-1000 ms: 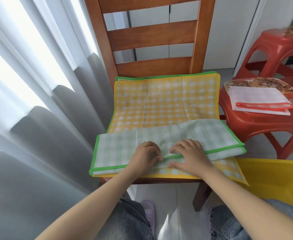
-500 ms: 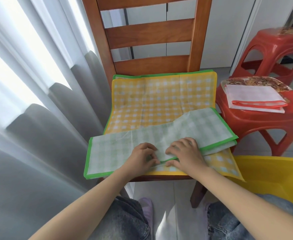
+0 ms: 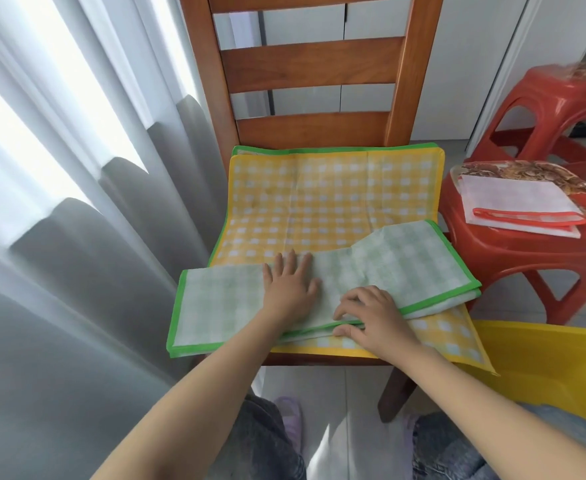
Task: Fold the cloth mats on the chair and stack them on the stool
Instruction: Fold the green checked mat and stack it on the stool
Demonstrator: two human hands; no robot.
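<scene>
A green-edged checked mat [image 3: 402, 268], folded into a long strip, lies across the front of the wooden chair [image 3: 312, 64]. Under it a yellow checked mat [image 3: 319, 199] is spread flat over the seat. My left hand [image 3: 290, 289] presses flat on the middle of the green mat with straight fingers. My right hand [image 3: 371, 315] pinches the mat's near edge, thumb under and fingers on top. A folded white mat with a red edge [image 3: 516, 206] rests on the near red stool [image 3: 513, 258] to the right.
A second red stool [image 3: 558, 109] stands behind the near one. A yellow plastic bin [image 3: 544, 368] sits at the lower right beside my knee. Grey and white curtains [image 3: 77, 237] hang along the left. My legs are below the chair's front edge.
My left hand let go of the green mat's near edge and moved up to lie flat on its middle. My right hand stays pinching the near edge.
</scene>
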